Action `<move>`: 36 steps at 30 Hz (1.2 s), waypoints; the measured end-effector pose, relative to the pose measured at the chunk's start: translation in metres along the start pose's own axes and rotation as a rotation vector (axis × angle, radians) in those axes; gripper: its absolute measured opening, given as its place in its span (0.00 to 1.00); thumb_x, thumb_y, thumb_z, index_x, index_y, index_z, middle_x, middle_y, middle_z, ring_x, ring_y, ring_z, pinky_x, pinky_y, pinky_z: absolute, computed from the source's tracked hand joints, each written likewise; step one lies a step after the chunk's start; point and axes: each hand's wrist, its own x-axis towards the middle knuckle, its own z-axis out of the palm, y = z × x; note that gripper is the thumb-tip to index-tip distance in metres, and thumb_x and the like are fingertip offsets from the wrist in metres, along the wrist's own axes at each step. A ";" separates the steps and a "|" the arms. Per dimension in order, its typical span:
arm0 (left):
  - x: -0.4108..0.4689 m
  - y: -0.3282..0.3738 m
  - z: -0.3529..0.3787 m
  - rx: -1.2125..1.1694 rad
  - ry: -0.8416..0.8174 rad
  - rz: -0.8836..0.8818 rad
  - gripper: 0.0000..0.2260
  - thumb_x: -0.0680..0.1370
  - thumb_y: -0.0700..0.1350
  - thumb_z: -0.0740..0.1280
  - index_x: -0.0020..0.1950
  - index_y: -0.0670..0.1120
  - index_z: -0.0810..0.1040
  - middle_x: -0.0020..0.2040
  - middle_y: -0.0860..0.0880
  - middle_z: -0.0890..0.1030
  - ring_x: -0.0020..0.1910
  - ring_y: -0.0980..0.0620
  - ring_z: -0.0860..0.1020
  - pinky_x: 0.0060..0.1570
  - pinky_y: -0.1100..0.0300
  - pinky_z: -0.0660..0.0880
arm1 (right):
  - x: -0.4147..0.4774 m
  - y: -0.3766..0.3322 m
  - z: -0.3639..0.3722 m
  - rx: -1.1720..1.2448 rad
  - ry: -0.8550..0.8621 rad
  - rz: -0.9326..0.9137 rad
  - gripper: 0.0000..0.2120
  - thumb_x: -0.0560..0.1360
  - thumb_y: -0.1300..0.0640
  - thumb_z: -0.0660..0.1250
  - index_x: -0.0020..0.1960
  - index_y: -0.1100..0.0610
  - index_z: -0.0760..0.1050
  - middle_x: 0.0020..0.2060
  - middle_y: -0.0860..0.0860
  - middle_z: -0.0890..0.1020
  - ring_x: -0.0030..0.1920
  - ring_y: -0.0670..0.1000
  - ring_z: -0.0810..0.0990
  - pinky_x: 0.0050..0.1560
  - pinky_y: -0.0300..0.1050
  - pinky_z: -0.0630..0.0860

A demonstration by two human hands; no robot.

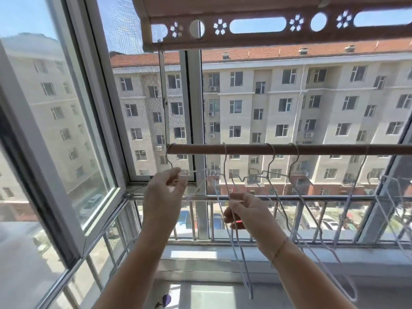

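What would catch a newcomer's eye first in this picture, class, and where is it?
Two bare arms reach up at centre: the left hand and right hand each hold thin wire hangers hooked on a brown rod. Behind the glass a pale apartment block fills the view, under a brown overhead rack with flower cut-outs.

the wire hangers (238, 241) in the centre are thin metal with a pale, smooth coating. the rod (312, 149) carrying them is brown, smooth and matt. the punched rail (256, 39) at the top looks like matt painted metal. the window glass (55, 119) at left is glossy, and the railing bars (334, 198) are shiny metal.
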 end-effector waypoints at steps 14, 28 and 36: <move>0.003 -0.038 -0.012 0.097 -0.076 -0.203 0.13 0.76 0.45 0.67 0.58 0.43 0.80 0.45 0.49 0.83 0.45 0.50 0.80 0.54 0.51 0.76 | 0.023 0.008 0.018 -0.123 0.078 -0.150 0.06 0.76 0.63 0.62 0.48 0.64 0.77 0.30 0.54 0.77 0.28 0.47 0.75 0.28 0.33 0.72; 0.008 -0.046 -0.001 0.028 -0.026 -0.223 0.07 0.77 0.41 0.65 0.48 0.44 0.83 0.33 0.53 0.82 0.31 0.54 0.76 0.42 0.54 0.76 | 0.041 0.011 0.036 -0.176 0.119 -0.200 0.08 0.76 0.61 0.63 0.48 0.63 0.79 0.26 0.51 0.76 0.25 0.45 0.74 0.29 0.37 0.73; 0.005 -0.045 0.000 0.107 -0.003 -0.202 0.14 0.77 0.43 0.65 0.61 0.42 0.78 0.45 0.47 0.84 0.40 0.52 0.77 0.46 0.57 0.73 | 0.042 0.013 0.035 -0.205 0.080 -0.212 0.09 0.76 0.59 0.63 0.50 0.63 0.78 0.31 0.51 0.78 0.31 0.47 0.76 0.36 0.41 0.76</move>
